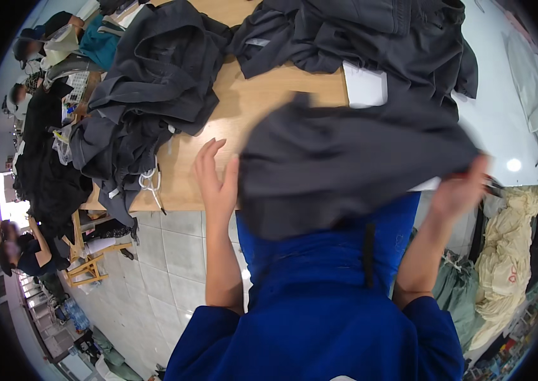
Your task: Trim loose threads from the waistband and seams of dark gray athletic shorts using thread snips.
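A dark grey garment (pixel 345 159), smeared by motion, spreads in front of me over the table's near edge and my lap. My right hand (pixel 463 190) is closed on its right end. Something small, red and black, shows at those fingers, too blurred to name. Beside the garment's left edge, my left hand (pixel 215 178) is raised with its fingers and thumb apart, holding nothing. A heap of dark grey garments (pixel 154 76) lies on the left, with white drawstrings (pixel 149 181) hanging from it. More dark grey clothing (pixel 358 32) lies along the far side.
The wooden table (pixel 234 114) adjoins a white surface (pixel 485 120) on the right. A white paper sheet (pixel 367 87) lies by the far clothing. Cream fabric (pixel 510 241) and green fabric (pixel 456 292) are piled at the lower right. A wooden stool (pixel 88 267) and other people are at left.
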Tool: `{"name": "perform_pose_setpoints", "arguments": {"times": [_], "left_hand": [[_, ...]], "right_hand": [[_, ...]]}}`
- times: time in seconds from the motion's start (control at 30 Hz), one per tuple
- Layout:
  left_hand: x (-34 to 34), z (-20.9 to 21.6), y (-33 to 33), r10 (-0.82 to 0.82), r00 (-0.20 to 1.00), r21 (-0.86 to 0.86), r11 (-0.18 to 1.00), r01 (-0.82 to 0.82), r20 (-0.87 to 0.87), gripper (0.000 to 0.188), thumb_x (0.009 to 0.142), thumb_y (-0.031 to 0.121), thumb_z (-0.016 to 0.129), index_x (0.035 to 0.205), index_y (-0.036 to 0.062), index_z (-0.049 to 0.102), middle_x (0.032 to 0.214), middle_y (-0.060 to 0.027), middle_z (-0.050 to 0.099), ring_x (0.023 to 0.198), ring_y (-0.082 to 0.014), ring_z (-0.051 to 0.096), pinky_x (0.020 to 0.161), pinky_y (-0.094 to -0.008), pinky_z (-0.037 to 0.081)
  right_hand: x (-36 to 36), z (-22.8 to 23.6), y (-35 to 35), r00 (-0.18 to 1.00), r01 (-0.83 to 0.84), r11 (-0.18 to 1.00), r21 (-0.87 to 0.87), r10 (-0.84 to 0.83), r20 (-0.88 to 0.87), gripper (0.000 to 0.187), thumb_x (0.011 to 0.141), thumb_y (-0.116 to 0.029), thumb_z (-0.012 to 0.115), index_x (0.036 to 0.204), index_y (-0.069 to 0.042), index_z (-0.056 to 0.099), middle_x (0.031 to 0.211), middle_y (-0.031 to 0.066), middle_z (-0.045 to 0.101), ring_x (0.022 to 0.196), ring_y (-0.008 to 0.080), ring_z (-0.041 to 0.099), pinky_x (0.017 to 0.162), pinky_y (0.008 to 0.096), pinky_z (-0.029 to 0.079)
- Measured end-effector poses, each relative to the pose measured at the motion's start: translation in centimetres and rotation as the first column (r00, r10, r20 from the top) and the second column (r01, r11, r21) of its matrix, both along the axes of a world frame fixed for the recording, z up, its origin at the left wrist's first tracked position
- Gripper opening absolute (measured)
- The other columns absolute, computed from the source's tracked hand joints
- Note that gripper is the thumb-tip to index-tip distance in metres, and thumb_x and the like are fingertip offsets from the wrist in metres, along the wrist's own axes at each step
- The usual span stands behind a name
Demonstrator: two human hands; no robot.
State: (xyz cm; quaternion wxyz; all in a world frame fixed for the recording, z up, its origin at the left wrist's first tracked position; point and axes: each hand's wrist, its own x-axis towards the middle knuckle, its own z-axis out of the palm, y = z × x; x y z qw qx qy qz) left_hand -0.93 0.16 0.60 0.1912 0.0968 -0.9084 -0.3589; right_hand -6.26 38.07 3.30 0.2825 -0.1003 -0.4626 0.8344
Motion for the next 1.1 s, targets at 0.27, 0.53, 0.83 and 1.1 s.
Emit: {"name": "perform_pose_setpoints", "arguments": {"times": [0.27,0.53,0.83,1.1], "left_hand": [[0.1,-1.6,2.2,-0.139,0.987,0.309,0.945,0.108,0.081,0.033,0.089,0.014,0.058,0.120,0.0069,0.055,0.135,-0.0177,0.043,0.125,-0.0282,0.040,0.105,-0.0377,0.029],[-2.2,1.1,7.4,-0.379,0.920,0.821,0.491,0.290,-0.098,0.055,0.088,0.017,0.059,0.137,0.0059,0.037,0.139,-0.0110,0.042,0.124,-0.0226,0.043,0.104,-0.0352,0.034],[-3.0,5.4,5.8,-0.115,0.958,0.964,-0.037,0.262,-0.264,0.061,0.080,0.010,0.064,0.133,-0.0025,0.037,0.120,-0.0169,0.055,0.107,-0.0258,0.058,0.093,-0.0373,0.047],[-4.2,2.8,-4.5,-0.014,0.985,-0.013,1.000,0.017,0.170,0.060,0.082,0.027,0.067,0.131,0.0016,0.043,0.119,-0.0209,0.055,0.113,-0.0325,0.052,0.095,-0.0377,0.041]], "right_hand": [[-2.0,13.5,0.5,0.984,-0.165,0.978,-0.126,0.173,0.048,0.039,0.097,-0.023,0.048,0.123,0.007,0.051,0.122,0.0158,0.057,0.114,0.0245,0.054,0.096,0.0344,0.044],[-2.8,16.4,-0.6,0.908,-0.368,0.911,-0.187,0.309,-0.282,0.034,0.093,-0.025,0.056,0.112,0.004,0.059,0.111,0.0133,0.063,0.096,0.0217,0.063,0.087,0.0313,0.048],[-2.6,12.6,0.6,0.994,-0.093,0.978,-0.188,0.102,0.035,0.033,0.094,-0.027,0.055,0.112,0.001,0.059,0.111,0.0124,0.063,0.096,0.0222,0.063,0.085,0.0327,0.049],[-0.6,0.9,1.8,0.523,-0.748,0.459,0.481,-0.039,0.851,0.024,0.093,-0.015,0.053,0.116,-0.009,0.057,0.102,0.0071,0.063,0.092,0.0153,0.059,0.075,0.0274,0.047]]}}
